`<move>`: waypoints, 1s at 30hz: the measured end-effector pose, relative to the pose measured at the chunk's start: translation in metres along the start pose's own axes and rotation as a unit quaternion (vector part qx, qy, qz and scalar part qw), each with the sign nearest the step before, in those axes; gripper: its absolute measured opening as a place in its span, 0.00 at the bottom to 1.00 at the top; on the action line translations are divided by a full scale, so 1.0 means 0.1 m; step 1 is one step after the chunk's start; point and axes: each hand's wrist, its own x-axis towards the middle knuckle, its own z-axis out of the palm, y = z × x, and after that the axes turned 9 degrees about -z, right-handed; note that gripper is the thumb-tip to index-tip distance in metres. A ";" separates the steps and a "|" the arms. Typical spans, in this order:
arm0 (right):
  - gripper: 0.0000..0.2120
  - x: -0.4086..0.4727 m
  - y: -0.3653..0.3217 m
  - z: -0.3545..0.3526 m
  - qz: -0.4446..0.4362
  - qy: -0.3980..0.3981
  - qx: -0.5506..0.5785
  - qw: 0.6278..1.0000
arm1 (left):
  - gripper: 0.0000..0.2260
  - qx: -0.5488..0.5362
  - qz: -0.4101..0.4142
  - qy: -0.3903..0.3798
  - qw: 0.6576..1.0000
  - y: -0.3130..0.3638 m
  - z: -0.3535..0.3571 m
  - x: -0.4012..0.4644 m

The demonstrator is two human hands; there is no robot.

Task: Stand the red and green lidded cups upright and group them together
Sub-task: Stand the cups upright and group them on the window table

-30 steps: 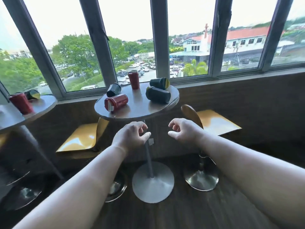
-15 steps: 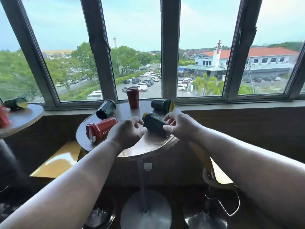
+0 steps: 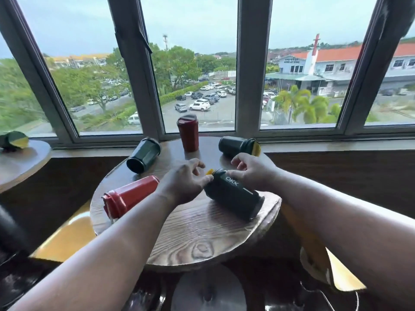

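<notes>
Five lidded cups are on the round wooden table [image 3: 202, 241]. A red cup [image 3: 188, 133] stands upright at the back. Another red cup [image 3: 130, 196] lies on its side at the front left. Green cups lie at the back left [image 3: 143, 154] and back right [image 3: 235, 145]. A third green cup [image 3: 233, 194], marked OKK, lies in the middle with its yellow lid end pointing away. My left hand [image 3: 184, 182] pinches that lid end from the left. My right hand [image 3: 251, 169] curls over the same end from the right.
A neighbouring round table [image 3: 20, 162] at the left carries one more green cup [image 3: 13, 140] lying down. Yellow stools stand at the lower left [image 3: 65, 239] and lower right [image 3: 332, 272]. A window sill [image 3: 336, 144] and window frames run right behind the table.
I have come closer to the table. Both hands rose from below the table edge and closed in on the lid end of the middle green cup.
</notes>
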 end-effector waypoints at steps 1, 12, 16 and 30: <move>0.22 0.05 0.02 0.03 0.019 -0.007 0.013 1.000 | 0.19 -0.004 0.002 -0.017 1.000 -0.01 0.03 0.07; 0.22 0.39 0.32 0.19 0.110 -0.142 0.197 0.964 | 0.17 -0.057 0.006 -0.121 0.991 -0.15 0.23 0.48; 0.20 0.49 0.43 0.19 0.089 -0.180 0.258 0.945 | 0.16 -0.049 0.004 -0.124 0.991 -0.11 0.19 0.55; 0.41 0.77 0.58 0.03 -0.101 -0.040 0.327 0.939 | 0.12 0.042 0.106 0.018 0.993 0.33 -0.17 0.62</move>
